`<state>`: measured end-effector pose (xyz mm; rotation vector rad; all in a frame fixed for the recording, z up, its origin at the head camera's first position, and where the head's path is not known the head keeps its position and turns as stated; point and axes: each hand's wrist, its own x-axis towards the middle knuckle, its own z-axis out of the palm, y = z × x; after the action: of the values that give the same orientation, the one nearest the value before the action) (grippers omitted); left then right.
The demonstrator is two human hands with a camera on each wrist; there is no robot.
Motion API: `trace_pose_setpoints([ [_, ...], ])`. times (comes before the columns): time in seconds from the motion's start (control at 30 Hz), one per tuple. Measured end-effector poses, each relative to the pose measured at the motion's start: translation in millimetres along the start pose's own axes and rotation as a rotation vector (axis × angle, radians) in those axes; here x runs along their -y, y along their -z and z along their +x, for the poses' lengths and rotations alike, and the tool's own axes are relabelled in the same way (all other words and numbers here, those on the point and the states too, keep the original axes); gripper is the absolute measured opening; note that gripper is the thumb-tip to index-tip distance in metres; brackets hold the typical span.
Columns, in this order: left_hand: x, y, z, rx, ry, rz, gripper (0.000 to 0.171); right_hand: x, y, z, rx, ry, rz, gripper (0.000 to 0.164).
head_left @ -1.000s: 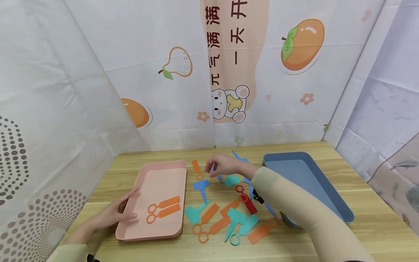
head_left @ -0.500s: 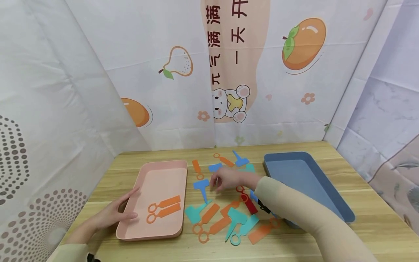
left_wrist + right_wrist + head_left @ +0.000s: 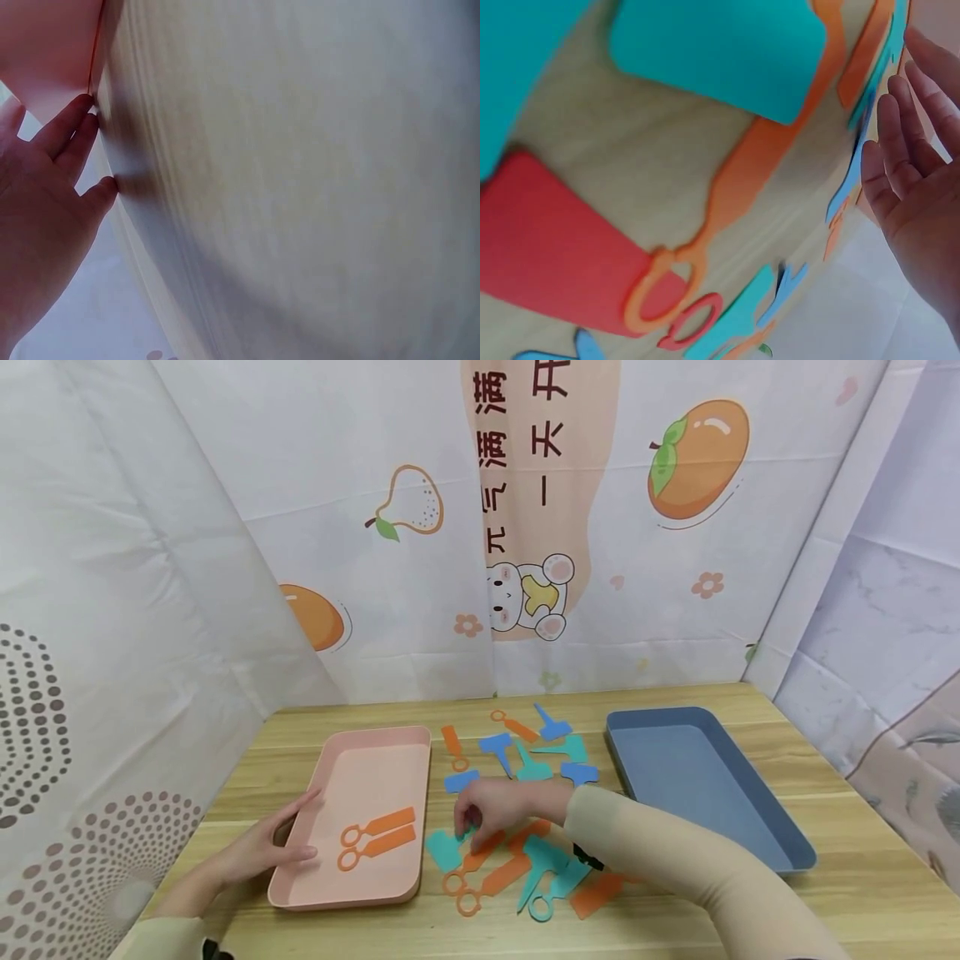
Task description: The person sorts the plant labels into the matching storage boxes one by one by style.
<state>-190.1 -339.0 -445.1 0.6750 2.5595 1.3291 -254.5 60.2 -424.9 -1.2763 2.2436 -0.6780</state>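
My left hand (image 3: 255,852) rests at the left rim of the pink tray (image 3: 375,768), fingers spread and thumb reaching over the edge; in the left wrist view its fingertips touch the tray's outer side. Two orange ring-ended plant tags (image 3: 386,822) lie side by side in that tray. Bent down over the scattered tags, my right hand (image 3: 495,806) has its fingertips right at a teal T-shaped tag (image 3: 444,850) and an orange ring tag (image 3: 472,864). Nothing shows in its loosely bent fingers. It covers part of a blue T-shaped tag (image 3: 460,780). A red tag (image 3: 555,247) shows only in the right wrist view.
A blue-grey tray (image 3: 675,752) stands on the right, beside my right forearm. More tags lie behind the hand, among them a blue one (image 3: 553,728) and an orange one (image 3: 517,727). A printed curtain (image 3: 337,527) closes off the table's back.
My right hand has come from the back of the tags toward me and slightly left, uncovering blue and teal tags and hiding the red one. My left hand has stayed put.
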Motion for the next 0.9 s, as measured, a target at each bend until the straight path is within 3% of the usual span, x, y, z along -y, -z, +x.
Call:
trace_pose_setpoints([
  [0.23, -1.0, -0.4, 0.2, -0.02, 0.017, 0.028, 0.086, 0, -6, -6, 0.054, 0.005, -0.048, 0.016],
  [0.9, 0.4, -1.2, -0.8, -0.028, 0.013, 0.043, 0.085, 0, -6, -10, 0.062, 0.03, -0.107, 0.024],
])
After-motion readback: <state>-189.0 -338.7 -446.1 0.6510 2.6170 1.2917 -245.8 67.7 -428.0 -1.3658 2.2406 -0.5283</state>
